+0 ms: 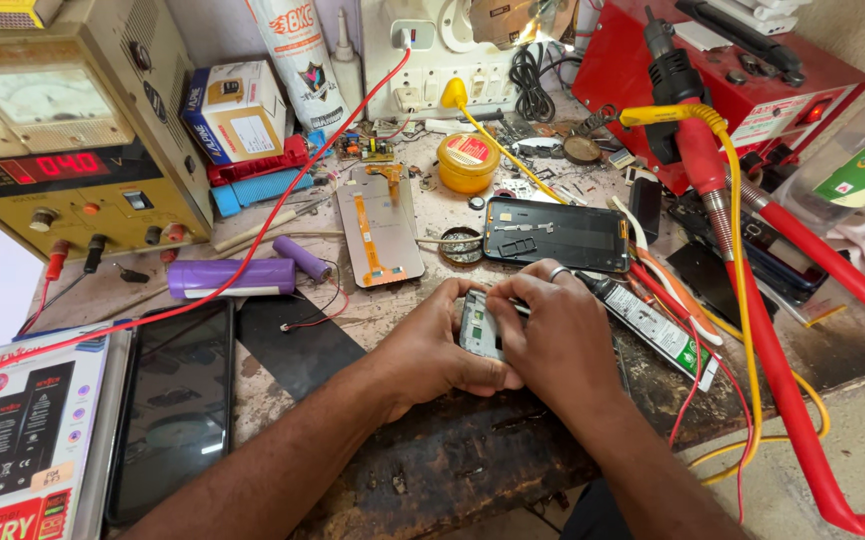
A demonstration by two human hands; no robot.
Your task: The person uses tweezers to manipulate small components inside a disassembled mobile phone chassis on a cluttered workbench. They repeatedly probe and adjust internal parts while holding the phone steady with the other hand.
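Crowding bench: black phone back cover (pixel 555 233) just beyond hands, glue tube (pixel 652 325) lying beside right hand (pixel 552 345), dark phone (pixel 174 405) at left. Gripping small grey phone frame (pixel 479 325), mostly hidden, between left hand (pixel 432 350) and right, fingers clenching around it.

A worn, stained workbench (pixel 422 470) carries everything. At the lower left of the frame lies a black phone (pixel 172 410) beside a battery box (pixel 27 440). Near the centre lie a purple cylinder (pixel 232 277), a display panel (pixel 380 228) and a black phone back cover (pixel 555 233). A yellow round tin (pixel 467 160) stands at the upper centre.
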